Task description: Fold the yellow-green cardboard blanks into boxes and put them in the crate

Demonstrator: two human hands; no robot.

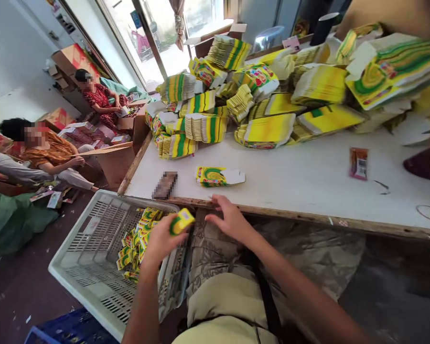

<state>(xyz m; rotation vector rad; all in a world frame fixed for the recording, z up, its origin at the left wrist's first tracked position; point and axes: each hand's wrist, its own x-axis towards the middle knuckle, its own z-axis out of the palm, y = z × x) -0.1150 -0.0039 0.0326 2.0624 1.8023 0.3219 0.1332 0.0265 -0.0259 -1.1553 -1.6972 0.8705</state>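
My left hand (pixel 162 239) is closed around a small yellow and green box (pixel 182 221), held above the near side of a white plastic crate (pixel 93 277). Many similar folded boxes (pixel 138 243) lie heaped inside that crate. Nothing is in my right hand (pixel 231 217), whose fingers are apart close to the table's wooden front edge. Just beyond it, on the white table (pixel 294 177), lies a flat yellow and green carton (pixel 215 177) with its white flap pointing right.
Bundles of flat cartons (pixel 265 129) are piled along the table's back. A phone-like object (pixel 165 185) sits near the front edge, and a small packet (pixel 359 163) lies to the right. Two people (pixel 103 100) sit among cardboard boxes at the left. A blue crate (pixel 71 329) stands on the floor.
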